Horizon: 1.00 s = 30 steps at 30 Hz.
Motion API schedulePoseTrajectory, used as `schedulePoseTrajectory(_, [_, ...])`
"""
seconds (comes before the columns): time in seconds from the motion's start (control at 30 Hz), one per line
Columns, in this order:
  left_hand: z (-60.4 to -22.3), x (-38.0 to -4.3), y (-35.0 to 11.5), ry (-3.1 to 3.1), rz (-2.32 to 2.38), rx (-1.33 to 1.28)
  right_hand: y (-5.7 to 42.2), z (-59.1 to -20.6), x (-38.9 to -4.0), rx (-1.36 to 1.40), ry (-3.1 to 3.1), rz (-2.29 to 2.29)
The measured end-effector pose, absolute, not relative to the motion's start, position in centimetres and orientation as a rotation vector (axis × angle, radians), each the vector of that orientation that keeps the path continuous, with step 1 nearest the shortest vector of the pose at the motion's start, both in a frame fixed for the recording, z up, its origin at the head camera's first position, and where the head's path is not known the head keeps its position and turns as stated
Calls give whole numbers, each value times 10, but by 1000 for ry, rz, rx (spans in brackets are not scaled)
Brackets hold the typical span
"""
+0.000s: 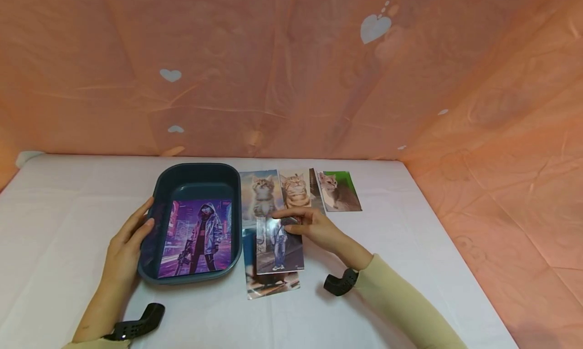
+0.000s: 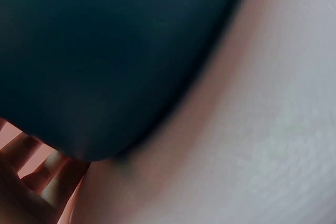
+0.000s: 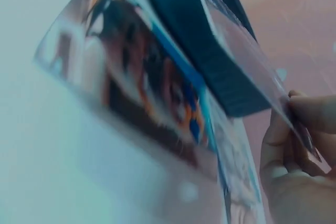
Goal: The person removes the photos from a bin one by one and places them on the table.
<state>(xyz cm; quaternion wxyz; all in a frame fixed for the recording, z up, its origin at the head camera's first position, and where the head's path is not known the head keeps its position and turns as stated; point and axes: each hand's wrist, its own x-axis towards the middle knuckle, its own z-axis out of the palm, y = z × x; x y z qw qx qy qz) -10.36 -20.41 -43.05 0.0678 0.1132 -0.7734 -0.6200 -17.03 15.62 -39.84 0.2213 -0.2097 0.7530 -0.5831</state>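
My right hand (image 1: 321, 232) pinches a photo card (image 1: 280, 253), which pictures a figure in blue trousers, by its upper right edge. In the right wrist view this card (image 3: 247, 51) is seen nearly edge-on, raised at an angle over another picture card (image 3: 152, 77). That lower card pokes out beneath it in the head view. On the left, my left hand (image 1: 125, 243) holds the side of a dark blue-green tray (image 1: 196, 169), thumb and forefinger at the rim. Inside the tray lies a purple card (image 1: 196, 237) picturing a hooded figure.
Right of the tray lie a card with a grey kitten (image 1: 262, 192), one with an orange kitten (image 1: 296, 189) and, farther right, a cat card with a green background (image 1: 339, 192). White cloth (image 1: 387, 237) covers the table; an orange curtain (image 1: 273, 86) hangs behind.
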Motion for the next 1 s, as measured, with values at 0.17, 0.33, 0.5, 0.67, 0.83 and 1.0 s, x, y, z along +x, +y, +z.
schedulePoseTrajectory(0.17, [-430, -104, -203, -2331, -1881, 345, 174, -404, -170, -489, 2130, -1553])
schedulePoseTrajectory(0.33, [-430, -104, -203, -2345, -1855, 370, 188, -408, -169, -438, 2209, -1521])
schedulePoseTrajectory(0.5, [-430, -103, -204, -2359, -1869, 391, 200, -413, -167, -395, 2309, -1503])
schedulePoseTrajectory(0.67, [-431, -102, -205, -2350, -1905, 388, 211, -418, -165, -358, 2366, -1500])
schedulePoseTrajectory(0.83, [-431, -102, -205, -2314, -1951, 372, 218, -421, -164, -389, 2404, -1473])
schedulePoseTrajectory(1.0, [-431, -103, -205, -2304, -1971, 385, 219, -420, -163, -375, 2409, -1488])
